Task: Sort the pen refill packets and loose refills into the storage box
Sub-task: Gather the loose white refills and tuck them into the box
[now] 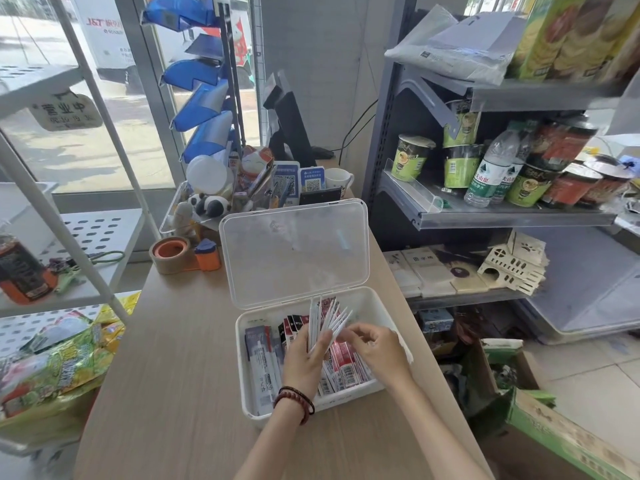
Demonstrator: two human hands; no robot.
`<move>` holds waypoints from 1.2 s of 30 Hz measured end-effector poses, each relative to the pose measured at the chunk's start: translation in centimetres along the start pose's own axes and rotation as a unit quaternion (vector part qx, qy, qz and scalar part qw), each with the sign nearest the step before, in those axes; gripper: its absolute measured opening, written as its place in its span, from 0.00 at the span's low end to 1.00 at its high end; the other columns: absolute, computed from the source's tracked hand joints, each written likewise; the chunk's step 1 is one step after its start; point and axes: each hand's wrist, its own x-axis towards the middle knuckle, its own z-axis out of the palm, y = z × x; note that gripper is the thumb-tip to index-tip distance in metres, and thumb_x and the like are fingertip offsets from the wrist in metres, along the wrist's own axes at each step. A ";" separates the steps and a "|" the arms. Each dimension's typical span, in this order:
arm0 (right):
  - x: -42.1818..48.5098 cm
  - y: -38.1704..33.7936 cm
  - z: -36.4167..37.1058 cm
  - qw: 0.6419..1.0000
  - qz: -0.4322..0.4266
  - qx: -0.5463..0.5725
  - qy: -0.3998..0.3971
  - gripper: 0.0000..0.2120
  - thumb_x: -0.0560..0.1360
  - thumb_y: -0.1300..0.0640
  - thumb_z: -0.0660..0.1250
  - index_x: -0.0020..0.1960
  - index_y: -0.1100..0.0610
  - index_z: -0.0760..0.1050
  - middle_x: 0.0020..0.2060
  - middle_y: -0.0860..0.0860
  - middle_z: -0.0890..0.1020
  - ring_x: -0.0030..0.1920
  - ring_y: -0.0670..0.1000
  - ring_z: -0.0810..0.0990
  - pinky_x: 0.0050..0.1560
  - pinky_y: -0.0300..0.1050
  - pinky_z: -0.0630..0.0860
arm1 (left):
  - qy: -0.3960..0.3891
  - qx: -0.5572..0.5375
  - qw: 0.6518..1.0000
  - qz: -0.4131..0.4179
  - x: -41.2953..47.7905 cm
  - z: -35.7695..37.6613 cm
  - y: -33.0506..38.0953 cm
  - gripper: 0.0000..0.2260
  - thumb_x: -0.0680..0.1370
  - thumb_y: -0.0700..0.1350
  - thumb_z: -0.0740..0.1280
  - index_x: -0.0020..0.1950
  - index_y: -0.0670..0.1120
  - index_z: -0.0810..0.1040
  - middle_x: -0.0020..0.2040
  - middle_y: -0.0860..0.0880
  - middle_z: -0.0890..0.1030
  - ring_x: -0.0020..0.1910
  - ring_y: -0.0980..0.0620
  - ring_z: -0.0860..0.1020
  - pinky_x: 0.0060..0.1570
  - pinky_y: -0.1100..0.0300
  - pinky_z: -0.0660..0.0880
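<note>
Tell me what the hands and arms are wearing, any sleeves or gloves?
No gloves or sleeves show anywhere. The left hand wears two beaded bracelets at the wrist, one reddish-brown, one darker and thinner. The right hand shows no jewellery.

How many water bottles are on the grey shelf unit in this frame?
2. Both stand on the middle shelf: the front water bottle, and the rear water bottle just behind it, partly covered. Others may be hidden behind the noodle cups.
</note>
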 end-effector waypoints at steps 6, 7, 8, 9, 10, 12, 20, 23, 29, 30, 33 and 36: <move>-0.1 0.0 -0.1 0.999 -0.018 0.028 -0.016 0.23 0.62 0.26 0.68 0.45 0.42 0.83 0.40 0.39 0.85 0.40 0.41 0.83 0.49 0.51 0.82 | 0.002 0.008 1.000 0.001 0.1 0.0 -0.1 0.08 0.78 0.52 0.63 0.50 0.49 0.75 0.42 0.53 0.80 0.39 0.58 0.79 0.35 0.69 0.73; -0.1 0.0 -0.2 0.999 -0.018 0.033 -0.019 0.24 0.62 0.26 0.68 0.45 0.43 0.83 0.40 0.40 0.86 0.41 0.41 0.84 0.49 0.51 0.82 | -0.005 0.013 1.000 0.003 0.1 0.1 -0.1 0.07 0.78 0.51 0.63 0.50 0.49 0.76 0.43 0.52 0.81 0.41 0.58 0.79 0.36 0.70 0.74; -0.1 0.0 -0.2 0.999 -0.017 0.041 -0.021 0.24 0.62 0.27 0.69 0.45 0.45 0.84 0.40 0.41 0.86 0.41 0.42 0.84 0.50 0.52 0.82 | -0.011 0.018 1.000 0.006 0.1 0.1 -0.2 0.07 0.78 0.51 0.63 0.51 0.49 0.76 0.43 0.51 0.81 0.41 0.58 0.79 0.36 0.72 0.73; -0.1 0.0 -0.2 0.998 -0.016 0.050 -0.020 0.24 0.63 0.28 0.69 0.46 0.46 0.84 0.40 0.42 0.86 0.41 0.43 0.84 0.50 0.53 0.82 | -0.015 0.029 0.999 0.011 0.1 0.2 -0.2 0.09 0.78 0.51 0.63 0.51 0.48 0.77 0.41 0.52 0.80 0.38 0.60 0.78 0.35 0.72 0.73; -0.1 0.0 -0.2 0.998 -0.016 0.056 -0.018 0.23 0.64 0.29 0.69 0.46 0.46 0.84 0.40 0.43 0.86 0.42 0.44 0.85 0.50 0.53 0.82 | -0.018 0.042 0.999 0.017 0.1 0.2 -0.2 0.09 0.78 0.51 0.63 0.51 0.47 0.78 0.38 0.54 0.78 0.34 0.63 0.75 0.33 0.71 0.72; -0.1 0.0 -0.2 0.998 -0.016 0.066 -0.012 0.20 0.66 0.32 0.70 0.46 0.47 0.84 0.40 0.44 0.86 0.42 0.45 0.85 0.50 0.54 0.82 | -0.030 0.057 0.998 0.025 0.2 0.2 -0.4 0.09 0.78 0.51 0.63 0.51 0.48 0.78 0.34 0.56 0.75 0.30 0.64 0.71 0.31 0.69 0.71; 0.0 0.1 -0.2 0.998 -0.004 0.067 -0.004 0.18 0.67 0.35 0.71 0.44 0.48 0.84 0.38 0.45 0.86 0.40 0.45 0.85 0.49 0.52 0.82 | -0.076 0.044 0.996 0.018 0.4 0.1 -0.4 0.04 0.76 0.45 0.67 0.48 0.54 0.79 0.38 0.54 0.82 0.34 0.65 0.79 0.35 0.72 0.74; 0.2 0.3 -0.1 0.998 0.008 0.056 0.000 0.15 0.71 0.37 0.70 0.46 0.47 0.83 0.40 0.44 0.86 0.41 0.44 0.85 0.48 0.48 0.82 | -0.049 0.024 0.998 0.002 0.5 0.1 -0.6 0.03 0.76 0.46 0.67 0.42 0.54 0.78 0.31 0.56 0.79 0.28 0.67 0.75 0.29 0.73 0.71; 0.6 0.2 0.2 0.988 0.043 0.101 0.111 0.08 0.80 0.48 0.62 0.52 0.49 0.77 0.41 0.47 0.86 0.37 0.46 0.84 0.34 0.40 0.78 | -0.023 -0.019 0.998 -0.056 0.6 -0.3 -1.0 0.08 0.78 0.47 0.65 0.53 0.46 0.79 0.45 0.51 0.85 0.45 0.57 0.83 0.45 0.63 0.79; 0.7 0.1 0.3 0.988 0.047 0.088 0.120 0.08 0.81 0.49 0.61 0.55 0.49 0.77 0.42 0.46 0.85 0.37 0.46 0.84 0.34 0.43 0.80 | -0.023 -0.025 0.998 -0.061 0.5 -0.3 -0.9 0.08 0.78 0.47 0.64 0.53 0.47 0.79 0.47 0.51 0.85 0.48 0.55 0.83 0.48 0.58 0.79; 0.8 0.1 0.5 0.991 0.052 -0.003 0.124 0.10 0.82 0.51 0.58 0.60 0.47 0.75 0.45 0.44 0.84 0.38 0.48 0.82 0.40 0.51 0.82 | -0.025 -0.002 0.998 -0.061 0.5 -0.3 -1.0 0.08 0.79 0.49 0.62 0.51 0.49 0.80 0.46 0.53 0.85 0.48 0.57 0.82 0.51 0.57 0.79; 0.9 0.2 0.6 0.985 0.072 -0.085 0.128 0.09 0.80 0.49 0.62 0.58 0.48 0.77 0.47 0.43 0.84 0.44 0.46 0.81 0.44 0.46 0.79 | -0.024 -0.021 0.996 -0.082 0.7 -0.3 -1.0 0.09 0.79 0.49 0.62 0.50 0.48 0.80 0.42 0.54 0.85 0.46 0.56 0.83 0.47 0.53 0.80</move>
